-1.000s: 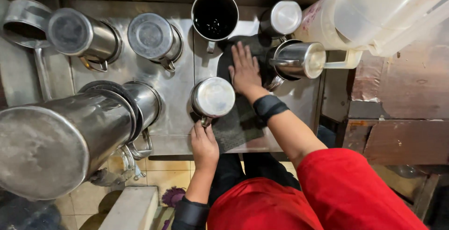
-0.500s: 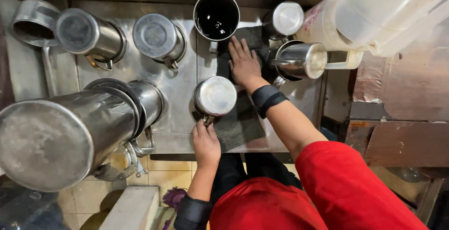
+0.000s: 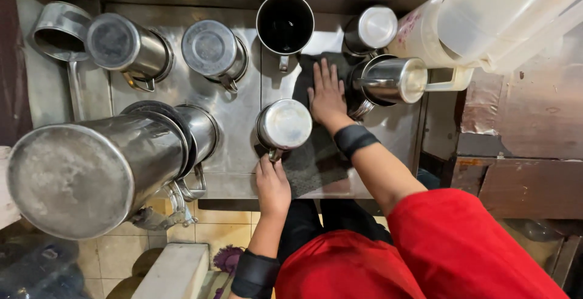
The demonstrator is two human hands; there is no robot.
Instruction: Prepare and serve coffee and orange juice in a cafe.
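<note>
I see my right hand (image 3: 327,95), fingers spread, flat on one dark cloth (image 3: 316,153); my left hand (image 3: 272,185) pinches one steel mug (image 3: 284,124) by its handle.

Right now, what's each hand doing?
Left hand: closed on the steel mug's handle.
Right hand: open, flat on the dark cloth.

The right hand (image 3: 327,95) lies on a cloth (image 3: 316,159), right of the lidded pot (image 3: 284,124) whose handle the left hand (image 3: 272,185) holds
</note>
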